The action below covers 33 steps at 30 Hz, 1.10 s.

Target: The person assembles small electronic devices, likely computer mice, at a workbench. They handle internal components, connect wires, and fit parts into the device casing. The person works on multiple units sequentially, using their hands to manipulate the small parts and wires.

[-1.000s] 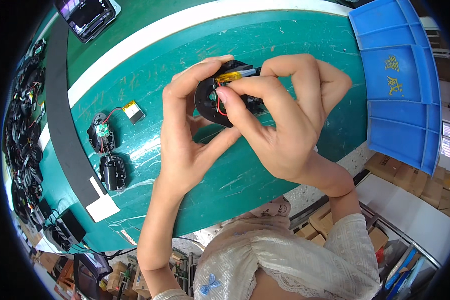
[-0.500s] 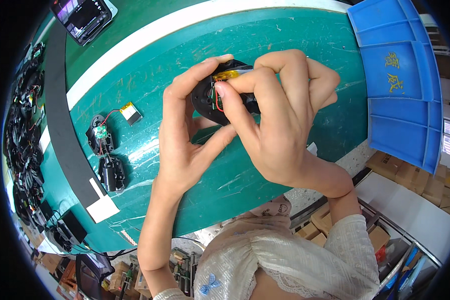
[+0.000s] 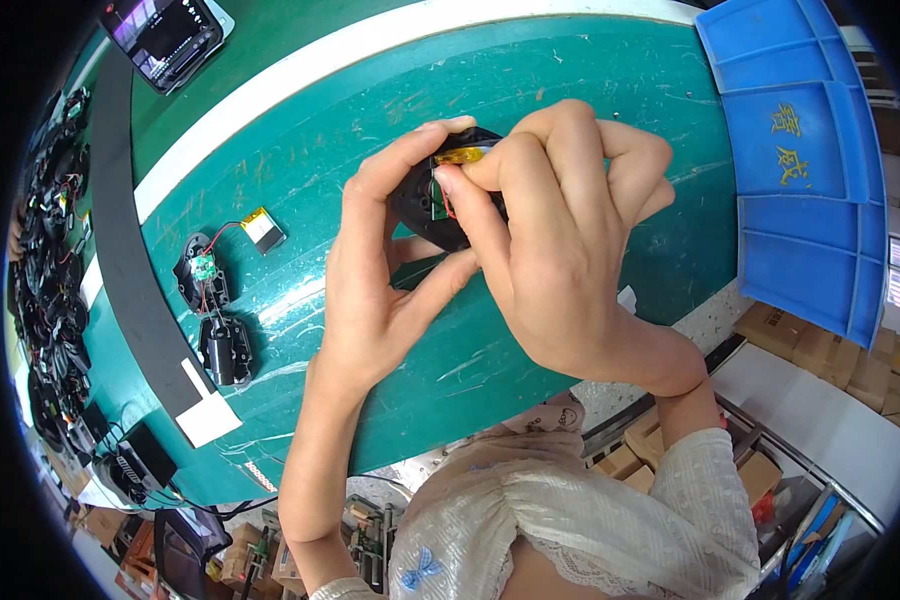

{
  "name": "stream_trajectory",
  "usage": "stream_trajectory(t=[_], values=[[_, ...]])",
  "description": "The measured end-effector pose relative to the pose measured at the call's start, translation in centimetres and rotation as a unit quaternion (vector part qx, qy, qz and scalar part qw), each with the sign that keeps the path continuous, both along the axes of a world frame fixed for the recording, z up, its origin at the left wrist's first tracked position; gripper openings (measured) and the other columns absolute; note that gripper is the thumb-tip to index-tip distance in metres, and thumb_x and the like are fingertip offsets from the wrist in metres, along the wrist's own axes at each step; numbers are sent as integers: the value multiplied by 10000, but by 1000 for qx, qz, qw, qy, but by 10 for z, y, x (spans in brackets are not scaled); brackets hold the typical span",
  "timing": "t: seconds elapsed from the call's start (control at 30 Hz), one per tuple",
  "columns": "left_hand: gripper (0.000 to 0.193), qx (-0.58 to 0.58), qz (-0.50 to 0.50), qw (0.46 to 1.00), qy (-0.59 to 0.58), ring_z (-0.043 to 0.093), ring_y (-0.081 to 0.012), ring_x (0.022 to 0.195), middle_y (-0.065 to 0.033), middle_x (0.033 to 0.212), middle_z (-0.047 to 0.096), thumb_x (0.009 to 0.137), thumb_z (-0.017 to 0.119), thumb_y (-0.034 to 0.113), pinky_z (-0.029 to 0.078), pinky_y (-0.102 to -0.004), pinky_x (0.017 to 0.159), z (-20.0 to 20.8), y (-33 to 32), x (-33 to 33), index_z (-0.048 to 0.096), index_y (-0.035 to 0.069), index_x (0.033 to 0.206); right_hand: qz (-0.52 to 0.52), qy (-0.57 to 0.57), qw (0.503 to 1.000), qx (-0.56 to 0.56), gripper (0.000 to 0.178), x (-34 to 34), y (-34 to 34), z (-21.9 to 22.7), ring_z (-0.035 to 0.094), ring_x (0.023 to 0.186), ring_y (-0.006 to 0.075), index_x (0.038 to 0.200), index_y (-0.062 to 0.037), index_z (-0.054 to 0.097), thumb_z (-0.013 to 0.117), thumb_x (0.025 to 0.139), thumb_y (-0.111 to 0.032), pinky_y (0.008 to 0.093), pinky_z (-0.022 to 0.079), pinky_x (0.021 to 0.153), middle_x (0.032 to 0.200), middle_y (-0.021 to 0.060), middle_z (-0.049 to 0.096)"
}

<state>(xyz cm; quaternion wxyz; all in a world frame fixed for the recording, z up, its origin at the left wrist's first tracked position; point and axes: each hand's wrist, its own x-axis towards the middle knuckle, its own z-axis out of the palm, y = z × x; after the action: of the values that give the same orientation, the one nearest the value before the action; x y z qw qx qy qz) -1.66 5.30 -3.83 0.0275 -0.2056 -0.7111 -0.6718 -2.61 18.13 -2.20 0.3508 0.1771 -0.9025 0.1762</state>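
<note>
Above the green table, my left hand [image 3: 370, 270] is closed round the edges of a black plastic housing [image 3: 418, 205], thumb below and fingers above. Inside the housing show a small green circuit board [image 3: 437, 200] and a red wire. My right hand [image 3: 560, 220] is closed, its thumb and forefinger pinching a flat battery [image 3: 460, 156] with a yellow taped end over the housing. Part of the battery is hidden by the fingers. Left of my hands lies an opened device [image 3: 202, 270] with a green board, joined by a red wire to another flat battery [image 3: 262, 229].
A heap of black parts [image 3: 55, 270] lines the far left. A black strip [image 3: 142, 250] runs along the table, with white paper [image 3: 208, 420] at its near end. A phone [image 3: 165, 40] stands at the back left. A blue plastic crate [image 3: 805, 230] is at the right.
The housing has tilted and shifted slightly right in my left hand. My right fingers stay on the battery, the hand having turned a little.
</note>
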Motion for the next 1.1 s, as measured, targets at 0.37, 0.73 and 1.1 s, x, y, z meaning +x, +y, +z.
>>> stream_trajectory(t=[0.37, 0.73, 1.1], values=[[676, 55, -5, 998, -35, 463, -251, 1163, -132, 1284, 414, 717, 686, -19, 522, -337, 848, 0, -2, 0, 334, 36, 1291, 14, -80, 996, -47, 219, -2, 7, 22, 409, 891, 236, 875, -92, 590, 710, 697, -136, 357, 294, 787, 865, 50, 512], [687, 45, -8, 998, -44, 462, -254, 1163, -123, 1279, 404, 709, 701, -6, 517, -350, 858, 0, -6, 2, 347, 50, 1295, 131, -86, 983, -96, 226, -11, 13, 12, 491, 814, 234, 920, -33, 591, 658, 705, -50, 325, 423, 701, 897, 88, 523], [664, 19, -6, 999, -42, 493, -249, 1128, -122, 1250, 426, 709, 701, -8, 542, -336, 815, 2, -5, 2, 371, 46, 1283, 147, -75, 980, -111, 219, -15, 13, 10, 490, 791, 236, 883, -28, 573, 651, 678, -34, 326, 426, 691, 867, 92, 517]])
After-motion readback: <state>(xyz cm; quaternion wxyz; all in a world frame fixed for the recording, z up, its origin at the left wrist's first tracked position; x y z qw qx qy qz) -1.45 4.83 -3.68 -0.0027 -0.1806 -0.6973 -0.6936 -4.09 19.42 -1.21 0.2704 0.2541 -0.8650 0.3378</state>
